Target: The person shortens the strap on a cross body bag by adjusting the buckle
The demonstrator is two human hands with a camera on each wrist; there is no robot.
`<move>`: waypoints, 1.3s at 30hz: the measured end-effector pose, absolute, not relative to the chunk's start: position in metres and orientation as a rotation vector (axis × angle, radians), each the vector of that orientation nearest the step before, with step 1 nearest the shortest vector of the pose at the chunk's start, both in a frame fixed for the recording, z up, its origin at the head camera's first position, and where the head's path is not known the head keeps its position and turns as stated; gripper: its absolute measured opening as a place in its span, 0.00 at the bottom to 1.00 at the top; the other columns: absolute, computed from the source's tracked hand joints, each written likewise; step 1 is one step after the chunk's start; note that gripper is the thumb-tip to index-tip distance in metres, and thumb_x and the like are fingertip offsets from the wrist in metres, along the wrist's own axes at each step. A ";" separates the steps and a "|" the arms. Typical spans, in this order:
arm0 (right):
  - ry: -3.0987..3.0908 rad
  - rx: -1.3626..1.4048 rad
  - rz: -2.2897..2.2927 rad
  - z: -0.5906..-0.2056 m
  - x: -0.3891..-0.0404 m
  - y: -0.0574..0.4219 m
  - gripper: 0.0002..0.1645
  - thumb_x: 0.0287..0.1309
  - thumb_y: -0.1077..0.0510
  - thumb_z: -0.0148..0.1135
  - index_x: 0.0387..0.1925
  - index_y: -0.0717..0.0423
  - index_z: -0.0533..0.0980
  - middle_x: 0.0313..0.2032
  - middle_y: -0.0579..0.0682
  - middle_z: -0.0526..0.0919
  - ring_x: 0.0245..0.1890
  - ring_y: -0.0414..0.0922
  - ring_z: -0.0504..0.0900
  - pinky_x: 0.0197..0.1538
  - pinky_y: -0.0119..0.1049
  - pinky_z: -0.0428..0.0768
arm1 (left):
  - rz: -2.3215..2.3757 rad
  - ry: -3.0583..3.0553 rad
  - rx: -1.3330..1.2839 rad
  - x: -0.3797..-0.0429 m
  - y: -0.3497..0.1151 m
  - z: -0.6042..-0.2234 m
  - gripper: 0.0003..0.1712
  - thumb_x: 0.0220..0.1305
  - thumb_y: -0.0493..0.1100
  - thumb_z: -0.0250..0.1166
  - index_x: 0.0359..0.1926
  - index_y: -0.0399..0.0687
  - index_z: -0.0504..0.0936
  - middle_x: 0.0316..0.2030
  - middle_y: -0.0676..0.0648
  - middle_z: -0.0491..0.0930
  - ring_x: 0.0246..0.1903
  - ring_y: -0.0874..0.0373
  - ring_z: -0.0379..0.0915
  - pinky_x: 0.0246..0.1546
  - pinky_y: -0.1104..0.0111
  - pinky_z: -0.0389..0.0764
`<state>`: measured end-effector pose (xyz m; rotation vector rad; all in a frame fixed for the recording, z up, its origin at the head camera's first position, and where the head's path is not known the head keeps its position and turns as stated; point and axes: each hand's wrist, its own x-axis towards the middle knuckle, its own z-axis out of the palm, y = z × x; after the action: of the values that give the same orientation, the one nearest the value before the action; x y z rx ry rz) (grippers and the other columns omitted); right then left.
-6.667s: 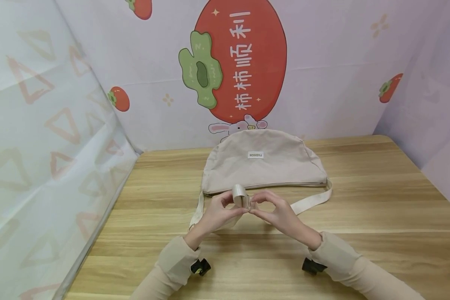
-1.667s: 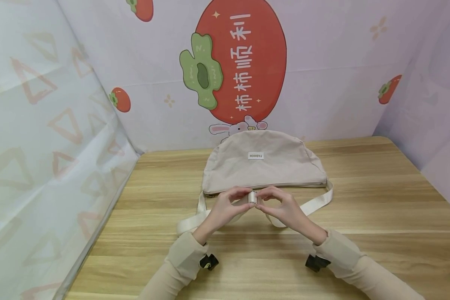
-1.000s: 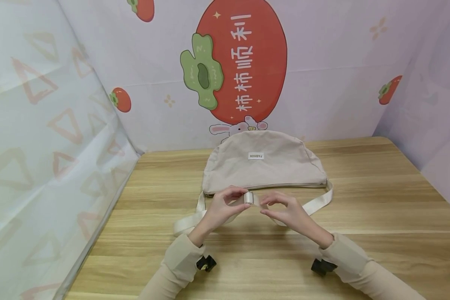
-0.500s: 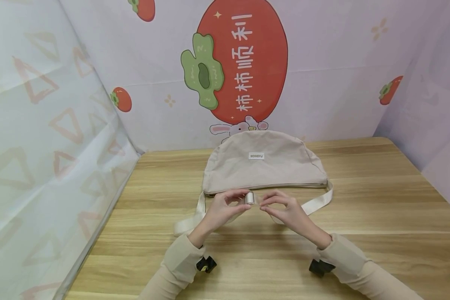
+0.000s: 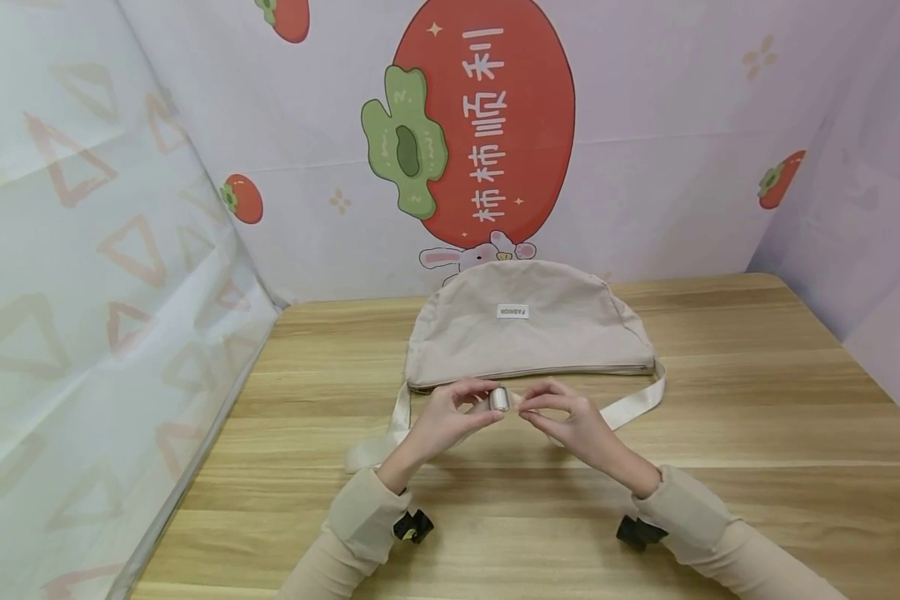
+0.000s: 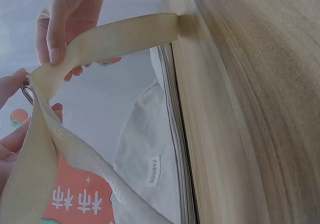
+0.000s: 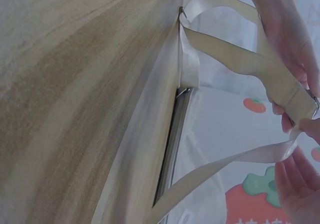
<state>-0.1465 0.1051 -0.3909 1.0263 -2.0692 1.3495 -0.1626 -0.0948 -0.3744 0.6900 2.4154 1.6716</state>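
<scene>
While both hands meet just in front of the beige bag (image 5: 525, 329) on the table (image 5: 757, 400), the left hand (image 5: 442, 421) pinches the metal buckle (image 5: 499, 399) in a closed grip; the right hand (image 5: 570, 421) pinches the strap (image 5: 630, 406) beside it, raised off the wood.

Bag (image 5: 528, 329) on table (image 5: 757, 400), hands (image 5: 442, 421) just before it, strap (image 5: 630, 406) trailing right.
</scene>
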 end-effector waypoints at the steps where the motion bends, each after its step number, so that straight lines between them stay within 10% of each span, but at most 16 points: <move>1: -2.066 1.026 1.342 -0.387 -0.145 0.104 0.13 0.32 0.82 0.63 0.25 0.70 0.78 0.29 0.60 0.76 0.31 0.53 0.75 0.36 0.20 0.73 | 1.659 2.417 0.673 -0.164 -0.095 -0.378 0.21 0.50 0.36 0.66 0.48 0.38 0.77 0.44 0.43 0.77 0.42 0.50 0.71 0.42 0.58 0.74; 39: -2.180 0.856 1.444 -0.412 -0.160 0.104 0.10 0.39 0.69 0.67 0.29 0.57 0.80 0.37 0.52 0.76 0.41 0.42 0.74 0.44 0.25 0.74 | 1.771 2.390 0.751 -0.157 -0.090 -0.368 0.23 0.51 0.31 0.63 0.51 0.31 0.72 0.44 0.37 0.75 0.44 0.50 0.70 0.49 0.59 0.71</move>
<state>-0.1597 0.1044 -0.4118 0.8558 -2.1800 1.4442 -0.1565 -0.0895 -0.3681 0.7508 2.3904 1.7713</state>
